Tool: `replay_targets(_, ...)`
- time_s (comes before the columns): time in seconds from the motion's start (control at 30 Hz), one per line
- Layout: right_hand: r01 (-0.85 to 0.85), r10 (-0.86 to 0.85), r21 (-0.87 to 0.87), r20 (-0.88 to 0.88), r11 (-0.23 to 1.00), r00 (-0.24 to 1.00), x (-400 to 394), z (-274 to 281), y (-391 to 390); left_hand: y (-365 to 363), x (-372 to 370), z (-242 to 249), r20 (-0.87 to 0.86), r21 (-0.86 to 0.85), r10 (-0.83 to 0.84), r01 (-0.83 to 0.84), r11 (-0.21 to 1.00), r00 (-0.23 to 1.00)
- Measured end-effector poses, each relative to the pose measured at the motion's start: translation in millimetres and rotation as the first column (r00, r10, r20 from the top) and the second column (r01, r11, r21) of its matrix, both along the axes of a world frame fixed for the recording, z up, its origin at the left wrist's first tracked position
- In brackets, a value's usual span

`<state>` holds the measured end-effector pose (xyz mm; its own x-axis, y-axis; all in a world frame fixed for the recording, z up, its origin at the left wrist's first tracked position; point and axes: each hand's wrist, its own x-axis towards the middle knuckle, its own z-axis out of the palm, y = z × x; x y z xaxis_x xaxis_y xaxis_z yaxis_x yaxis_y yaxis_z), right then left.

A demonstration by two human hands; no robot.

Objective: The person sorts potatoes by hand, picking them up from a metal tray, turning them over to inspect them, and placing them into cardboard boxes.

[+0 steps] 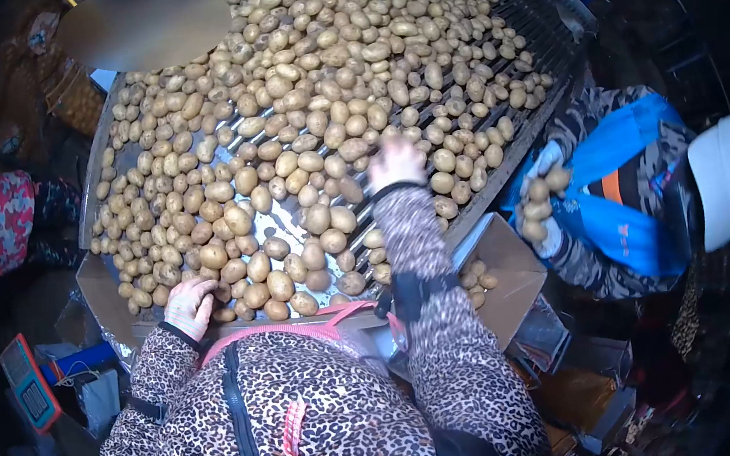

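Tan potatoes point(303, 154): we see them heaped across the metal sorting table point(556, 44).
Left hand point(190, 306): curled on potatoes at our near edge.
Right hand point(395, 163): reaching mid-table; grip we cannot tell.
Co-worker's hands point(542, 199): clutching potatoes, right.

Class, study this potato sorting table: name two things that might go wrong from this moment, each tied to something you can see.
1. The right hand reaches far over the roller bars; fingers or the sleeve might catch between them.
2. Potatoes crowd the near edge by the left hand; some may roll off.
3. A co-worker's gloved hand holds a heaped handful, which could spill beside the cardboard box.
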<state>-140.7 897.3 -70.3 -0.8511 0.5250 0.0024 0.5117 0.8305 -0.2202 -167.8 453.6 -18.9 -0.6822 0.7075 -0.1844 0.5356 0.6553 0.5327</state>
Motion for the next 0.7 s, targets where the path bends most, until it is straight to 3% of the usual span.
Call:
replay_targets(0.07, 0.250, -0.211, -0.071, 0.347, 0.966, 0.914, -2, -14, 39, -1, 3, 2, 0.014, -0.006, 0.017, -0.017, 1.000, 1.000)
replay_targets(0.13, 0.266, -0.187, -0.118, 0.451, 0.957, 0.873, 0, -14, 37, -1, 2, -1, 0.020, 0.006, 0.019, -0.019, 1.000, 1.000)
replay_targets(0.17, 0.343, -0.217, -0.258, 0.415, 0.903, 0.884, -1, -11, 33, 0, 2, -2, 0.002, 0.014, 0.014, -0.014, 1.000, 1.000)
replay_targets(0.2, 0.312, -0.161, -0.316, 0.424, 0.896, 0.891, 5, -6, 29, 0, 2, -2, -0.007, 0.012, 0.014, -0.014, 1.000, 1.000)
replay_targets(0.27, 0.159, -0.175, -0.507, 0.016, 0.847, 0.984, 33, -41, 27, 6, 0, 1, -0.020, -0.004, 0.020, -0.021, 1.000, 1.000)
replay_targets(0.3, 0.178, -0.514, -0.918, -0.032, 0.355, 0.857, 46, -83, 32, 3, 1, -2, -0.022, -0.013, 0.034, -0.034, 0.999, 0.999)
replay_targets(0.33, 0.041, -0.682, -0.996, 0.086, -0.082, 0.727, 60, -59, 28, 5, 0, 5, 0.004, 0.006, 0.032, -0.032, 0.999, 0.999)
replay_targets(0.37, -0.158, -0.787, -0.880, 0.304, -0.448, 0.537, 73, -31, 24, 5, 0, 4, 0.018, 0.016, 0.032, -0.033, 0.999, 0.999)
replay_targets(0.43, -0.520, -0.765, -0.562, 0.495, -0.643, 0.412, 104, 15, 4, 8, 0, 7, 0.048, 0.012, 0.028, -0.029, 1.000, 0.998)
replay_targets(0.47, -0.361, -0.779, -0.691, 0.531, -0.626, 0.335, 117, 34, -1, 11, -1, 6, 0.028, 0.022, -0.008, 0.007, 1.000, 1.000)
replay_targets(0.5, -0.340, -0.786, -0.723, 0.458, -0.601, 0.415, 147, 31, -4, 14, -2, 7, 0.052, 0.021, -0.031, 0.030, 0.999, 0.998)
replay_targets(0.57, -0.365, -0.808, -0.743, 0.395, -0.561, 0.438, 201, 38, -8, 25, -3, 6, 0.075, 0.019, -0.076, 0.075, 0.997, 0.994)
replay_targets(0.63, -0.482, -0.849, -0.702, 0.388, -0.524, 0.359, 251, 51, -15, 40, -4, 4, 0.097, 0.034, -0.144, 0.142, 0.989, 0.985)
replay_targets(0.67, -0.515, -0.862, -0.701, 0.318, -0.494, 0.395, 281, 49, -18, 51, -4, 6, 0.106, 0.038, -0.195, 0.192, 0.981, 0.975)
replay_targets(0.7, -0.490, -0.862, -0.710, 0.396, -0.505, 0.316, 309, 55, -21, 61, -4, 8, 0.078, 0.092, -0.252, 0.245, 0.965, 0.965)
